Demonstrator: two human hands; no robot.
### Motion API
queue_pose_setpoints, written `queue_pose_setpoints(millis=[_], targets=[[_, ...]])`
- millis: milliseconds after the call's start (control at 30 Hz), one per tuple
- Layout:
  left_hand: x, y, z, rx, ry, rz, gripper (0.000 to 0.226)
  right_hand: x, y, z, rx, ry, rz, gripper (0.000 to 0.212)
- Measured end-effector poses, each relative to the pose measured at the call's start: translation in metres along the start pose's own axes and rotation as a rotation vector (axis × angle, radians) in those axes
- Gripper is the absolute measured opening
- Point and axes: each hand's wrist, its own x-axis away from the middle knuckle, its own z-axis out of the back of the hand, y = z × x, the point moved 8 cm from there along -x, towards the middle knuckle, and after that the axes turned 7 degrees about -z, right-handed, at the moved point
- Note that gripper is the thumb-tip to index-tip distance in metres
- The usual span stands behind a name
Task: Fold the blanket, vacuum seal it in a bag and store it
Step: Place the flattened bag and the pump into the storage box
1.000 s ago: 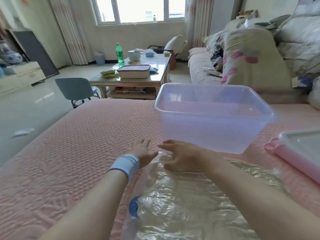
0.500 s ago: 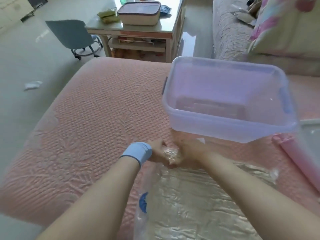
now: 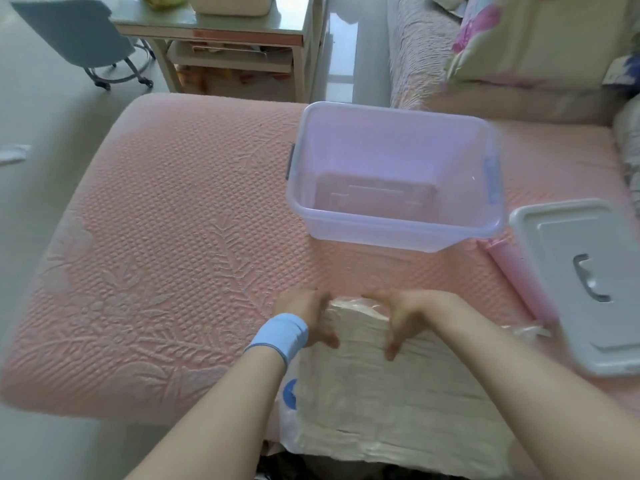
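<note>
A flat, cream-coloured blanket sealed in a clear vacuum bag [image 3: 388, 403] lies on the pink bed in front of me, its blue valve [image 3: 289, 393] on the left edge. My left hand [image 3: 306, 317], with a blue wristband, grips the bag's far left corner. My right hand [image 3: 405, 317] grips the far edge beside it, fingers curled over the folded end. An empty translucent storage box [image 3: 394, 233] stands just beyond the hands. Its grey lid [image 3: 581, 282] lies to the right.
A pink tube-shaped object [image 3: 519, 275] lies between the box and the lid. The pink quilted bed [image 3: 166, 258] spreads to the left. A sofa with a floral cushion [image 3: 526, 39] stands behind, with a coffee table [image 3: 225, 32] and a grey chair [image 3: 79, 32] on the floor beyond.
The view tilted down, showing the box's inside and the lid. Both hands curled onto the bag's far edge and drew it back toward me, folding the end over.
</note>
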Motion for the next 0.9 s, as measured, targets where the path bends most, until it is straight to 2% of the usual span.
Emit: queue_pose_setpoints(millis=[100,167,300,433,533,633,700,800,900], targets=[[0.014,0.011,0.003,-0.072,0.005,-0.026,0.073,0.018,-0.005,-0.014,-0.083,0.06,0.099,0.06],[0.024,0.02,0.01,-0.063,-0.03,-0.038,0.072,0.038,-0.01,-0.015,-0.059,0.1,0.123,0.044],[0.049,0.034,0.061,-0.016,-0.014,-0.085,0.071,0.088,-0.014,0.018,-0.099,0.185,0.088,0.047],[0.073,0.048,0.146,-0.01,0.045,-0.143,0.079,0.15,-0.029,0.091,-0.077,0.217,0.044,0.039],[0.092,0.059,0.216,-0.089,0.134,-0.187,0.081,0.202,-0.05,0.151,-0.018,0.246,0.041,0.032],[0.104,0.077,0.28,-0.173,0.28,-0.247,0.098,0.246,-0.067,0.208,0.018,0.308,0.02,0.032],[0.105,0.086,0.315,-0.198,0.328,-0.248,0.091,0.265,-0.071,0.24,0.026,0.344,-0.001,0.033],[0.087,0.088,0.352,-0.203,0.313,-0.233,0.076,0.276,-0.072,0.278,0.044,0.372,-0.004,0.037],[0.057,0.084,0.377,-0.2,0.313,-0.225,0.067,0.267,-0.064,0.308,0.04,0.443,0.01,0.056]])
